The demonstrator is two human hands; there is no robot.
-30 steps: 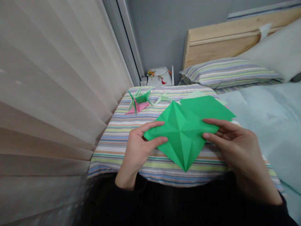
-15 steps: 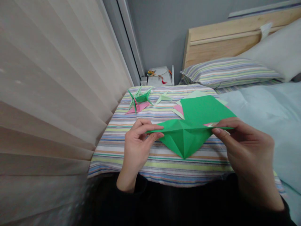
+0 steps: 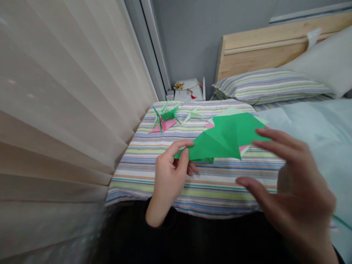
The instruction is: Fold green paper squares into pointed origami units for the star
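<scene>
We see the scene in soft, muted light. At left, the pale curtain [image 3: 68, 73] catches a few faint bright spots and darkens toward the lower corner; we cannot say for sure where the light comes from. Soft, faint shade lies on the striped cloth [image 3: 137, 161] mid-frame. At lower right, motion blur smears the right hand [image 3: 299, 185]. Wide-angle stretching distorts the edges, and the bottom centre is near-black.
</scene>
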